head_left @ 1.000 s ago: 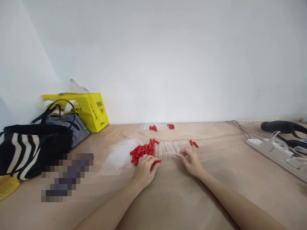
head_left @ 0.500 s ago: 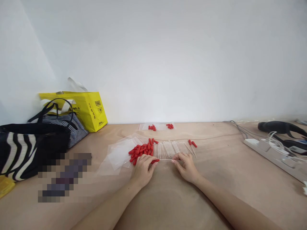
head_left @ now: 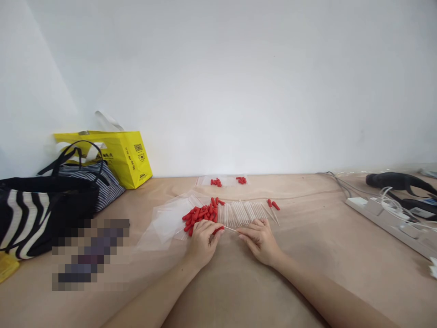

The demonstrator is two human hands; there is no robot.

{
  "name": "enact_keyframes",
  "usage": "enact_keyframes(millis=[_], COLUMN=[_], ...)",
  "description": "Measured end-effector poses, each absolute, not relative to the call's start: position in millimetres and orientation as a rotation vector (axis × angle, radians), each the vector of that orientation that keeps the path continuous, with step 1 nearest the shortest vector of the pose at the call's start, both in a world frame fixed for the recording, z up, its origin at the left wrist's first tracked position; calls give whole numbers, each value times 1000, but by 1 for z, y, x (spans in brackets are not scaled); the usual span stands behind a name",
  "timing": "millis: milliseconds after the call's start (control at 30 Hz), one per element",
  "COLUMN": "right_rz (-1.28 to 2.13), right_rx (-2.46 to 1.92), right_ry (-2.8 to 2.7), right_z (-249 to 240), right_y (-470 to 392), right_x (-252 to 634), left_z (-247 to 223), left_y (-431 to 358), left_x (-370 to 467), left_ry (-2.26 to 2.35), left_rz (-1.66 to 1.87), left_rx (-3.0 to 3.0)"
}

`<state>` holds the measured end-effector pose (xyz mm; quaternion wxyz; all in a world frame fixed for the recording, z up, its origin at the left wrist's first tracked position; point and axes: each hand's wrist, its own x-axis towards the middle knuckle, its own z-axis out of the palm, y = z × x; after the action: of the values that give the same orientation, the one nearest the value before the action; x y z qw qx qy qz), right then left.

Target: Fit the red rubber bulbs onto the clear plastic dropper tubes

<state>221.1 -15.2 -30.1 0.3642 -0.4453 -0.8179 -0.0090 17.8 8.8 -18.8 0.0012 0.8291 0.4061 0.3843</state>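
Clock as the person is facing it, left to right. Ten o'clock: black bag with white stripes (head_left: 68, 205); blurred-out item (head_left: 99, 250), lying nearer. Eleven: striped pouch (head_left: 111, 187), yellow bag (head_left: 136, 168) standing behind; clear plastic sheets (head_left: 160, 228), overlapping. Twelve: heap of red bulbs (head_left: 198, 215), the left hand (head_left: 205, 239) covering its near edge while pinching one red bulb (head_left: 219, 230); clear packet (head_left: 227, 180), lying beyond; thin rod (head_left: 230, 228), meeting that bulb; row of rods (head_left: 242, 212); right hand (head_left: 258, 239), gripping the rod's other end and blocking the row's near right corner. One: two loose bulbs (head_left: 275, 206). Two: black handled item (head_left: 392, 180), power strip (head_left: 382, 218), cables crossing it.
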Motion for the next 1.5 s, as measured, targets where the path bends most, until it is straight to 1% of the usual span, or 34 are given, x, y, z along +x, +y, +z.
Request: enact_keyframes(millis=[433,600,1000,1300,1400,1500], right_rz=[-259,-317,-88,166,142,29], right_rx=[-1025,-999,-1062,-1192,-1200,-1177], right_ry=[-2253,-2300,-2366,-2187,-2179,-2199], right_z=[-18,-16,-7,-17,-16,-15], right_y=[-14,-12,-17,-17,-18,-20], right_x=[232,235,233,227,226,226], left_z=[-17,-17,-15,-16,-15,-12], left_y=[4,2,-1,3,3,0], left_x=[16,17,18,20,21,21], left_ry=[1114,1063,1067,1122,1130,1157], left_rz=[1085,1095,1077,1121,1148,1169], left_rx=[2708,2743,2761,2600,2579,2544])
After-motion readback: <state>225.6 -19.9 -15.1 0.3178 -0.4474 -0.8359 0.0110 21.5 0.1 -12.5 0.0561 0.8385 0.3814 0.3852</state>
